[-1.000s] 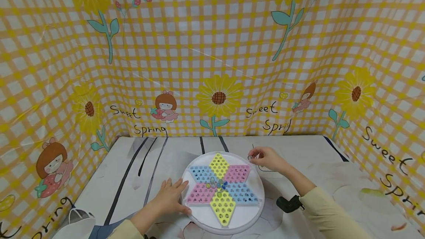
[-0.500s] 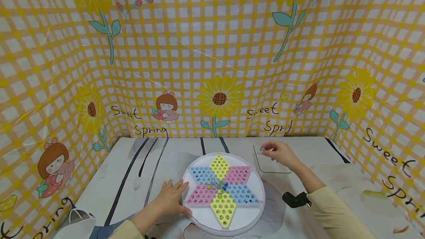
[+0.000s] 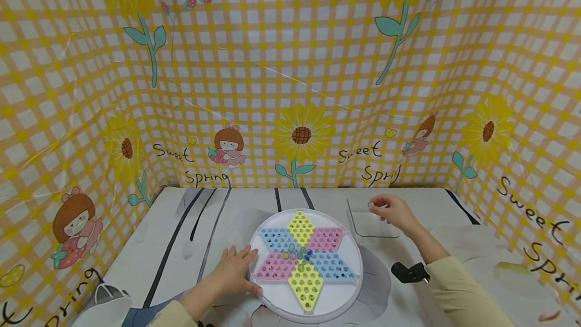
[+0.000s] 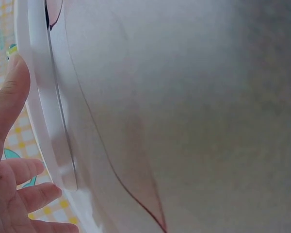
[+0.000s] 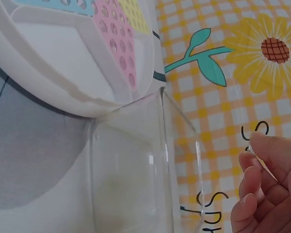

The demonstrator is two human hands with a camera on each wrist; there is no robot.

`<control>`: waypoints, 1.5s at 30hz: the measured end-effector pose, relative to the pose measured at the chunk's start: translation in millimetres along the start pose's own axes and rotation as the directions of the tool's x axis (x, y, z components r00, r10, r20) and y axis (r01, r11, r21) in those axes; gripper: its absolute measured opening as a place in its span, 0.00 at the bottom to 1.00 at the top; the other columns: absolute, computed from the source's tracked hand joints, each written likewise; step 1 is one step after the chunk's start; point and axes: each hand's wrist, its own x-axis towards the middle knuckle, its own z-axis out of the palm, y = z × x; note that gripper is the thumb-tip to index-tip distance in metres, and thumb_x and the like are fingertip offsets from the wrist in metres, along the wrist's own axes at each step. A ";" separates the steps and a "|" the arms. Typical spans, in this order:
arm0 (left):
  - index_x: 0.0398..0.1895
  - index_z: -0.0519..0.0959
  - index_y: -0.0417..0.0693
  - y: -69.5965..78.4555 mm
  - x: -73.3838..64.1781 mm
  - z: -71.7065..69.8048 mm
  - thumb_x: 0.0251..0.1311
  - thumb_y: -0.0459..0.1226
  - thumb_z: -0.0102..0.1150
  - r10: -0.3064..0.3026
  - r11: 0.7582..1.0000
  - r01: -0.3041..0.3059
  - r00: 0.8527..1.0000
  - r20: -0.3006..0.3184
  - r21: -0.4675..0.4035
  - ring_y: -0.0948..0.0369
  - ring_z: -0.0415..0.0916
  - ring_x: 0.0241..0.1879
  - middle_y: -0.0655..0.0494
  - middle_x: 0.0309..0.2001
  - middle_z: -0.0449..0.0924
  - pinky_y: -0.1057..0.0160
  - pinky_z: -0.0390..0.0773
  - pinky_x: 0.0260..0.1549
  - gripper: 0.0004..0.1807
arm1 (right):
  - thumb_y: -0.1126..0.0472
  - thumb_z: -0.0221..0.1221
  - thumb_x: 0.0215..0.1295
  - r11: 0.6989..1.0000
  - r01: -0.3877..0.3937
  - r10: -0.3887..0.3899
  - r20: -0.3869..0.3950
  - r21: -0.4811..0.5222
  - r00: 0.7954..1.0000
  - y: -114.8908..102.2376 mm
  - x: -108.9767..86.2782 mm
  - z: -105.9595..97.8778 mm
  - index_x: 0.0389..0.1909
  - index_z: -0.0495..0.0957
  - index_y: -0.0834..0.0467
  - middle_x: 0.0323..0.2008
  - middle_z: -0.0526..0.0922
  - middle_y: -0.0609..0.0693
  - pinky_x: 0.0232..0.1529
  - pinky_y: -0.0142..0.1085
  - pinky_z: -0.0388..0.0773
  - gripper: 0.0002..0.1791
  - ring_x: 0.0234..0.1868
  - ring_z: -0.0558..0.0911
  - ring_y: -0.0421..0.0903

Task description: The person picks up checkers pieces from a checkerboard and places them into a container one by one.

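A round white Chinese checkers board (image 3: 338, 294) with yellow, pink and blue star points lies on the table. Several glass marbles (image 3: 292, 255) are gathered around its centre. My left hand (image 3: 232, 272) rests against the board's left rim, fingers spread; in the left wrist view its thumb (image 4: 14, 90) lies by the white rim. Between thumb and forefinger, my right hand (image 3: 396, 212) pinches a small clear marble (image 3: 370, 205), mostly covered by the fingers in the right wrist view. That hand is above a clear plastic box (image 5: 119, 199), which stands just right of the board.
A black device (image 3: 408, 272) is on the right forearm. At the lower left sits a white object (image 3: 102, 309) with a dark opening. A checked yellow cloth with sunflowers (image 3: 301, 135) encloses the table (image 3: 213, 236) at the back and both sides.
My right hand has moved right with the marble, from beside the board's upper right edge to over the clear box. The left hand stays at the rim.
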 end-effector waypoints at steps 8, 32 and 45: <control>0.57 0.60 0.45 1.1 0.2 -1.1 0.26 0.65 0.52 -0.006 1.000 0.006 1.000 0.003 0.005 0.34 0.47 0.54 0.42 0.58 0.56 0.41 0.45 0.52 0.52 | 0.57 0.54 0.53 0.999 -0.035 0.035 -0.013 0.011 0.999 15.0 0.6 -0.5 0.41 0.70 0.64 0.32 0.74 0.55 0.18 0.34 0.70 0.18 0.21 0.72 0.43; 0.59 0.57 0.46 -0.4 1.7 0.6 0.26 0.65 0.53 -0.008 1.000 0.008 1.000 0.005 -0.005 0.34 0.47 0.54 0.43 0.59 0.55 0.40 0.46 0.51 0.53 | 0.53 0.53 0.54 0.999 -0.034 0.034 -0.004 0.039 0.999 16.6 -2.0 -4.6 0.42 0.69 0.64 0.31 0.75 0.55 0.21 0.36 0.71 0.20 0.23 0.72 0.43; 0.60 0.55 0.47 -1.0 2.8 2.1 0.25 0.66 0.52 -0.001 1.000 0.002 1.000 -0.005 0.016 0.34 0.49 0.54 0.43 0.59 0.56 0.40 0.47 0.51 0.54 | 0.52 0.54 0.52 0.991 0.047 -0.057 0.073 0.124 0.996 -20.1 -3.3 20.6 0.42 0.70 0.62 0.33 0.75 0.54 0.21 0.36 0.71 0.20 0.24 0.72 0.46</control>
